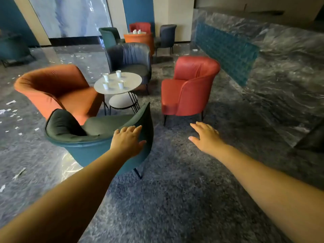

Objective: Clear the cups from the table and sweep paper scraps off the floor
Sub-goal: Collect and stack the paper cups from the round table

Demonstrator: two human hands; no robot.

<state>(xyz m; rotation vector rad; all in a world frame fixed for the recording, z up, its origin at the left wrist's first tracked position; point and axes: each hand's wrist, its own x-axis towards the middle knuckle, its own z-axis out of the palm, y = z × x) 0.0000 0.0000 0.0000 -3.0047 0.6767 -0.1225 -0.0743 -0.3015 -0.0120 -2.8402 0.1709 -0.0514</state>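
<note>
Several white paper cups (118, 74) stand on a small round grey table (133, 81) in the middle of a ring of armchairs. More white cups (136, 31) sit on a second table far behind. White paper scraps (10, 102) lie scattered on the dark marbled floor at the left. My left hand (128, 140) rests flat, fingers spread, on the back of a teal armchair (91, 149). My right hand (206, 135) hovers open above the floor, just short of a red armchair (189, 88). Neither hand holds anything.
An orange armchair (56, 90) and a dark grey armchair (129, 58) flank the table. A lower round stool (122, 100) sits under it. A marble counter with a teal panel (226, 50) runs along the right. Open floor lies between the teal and red chairs.
</note>
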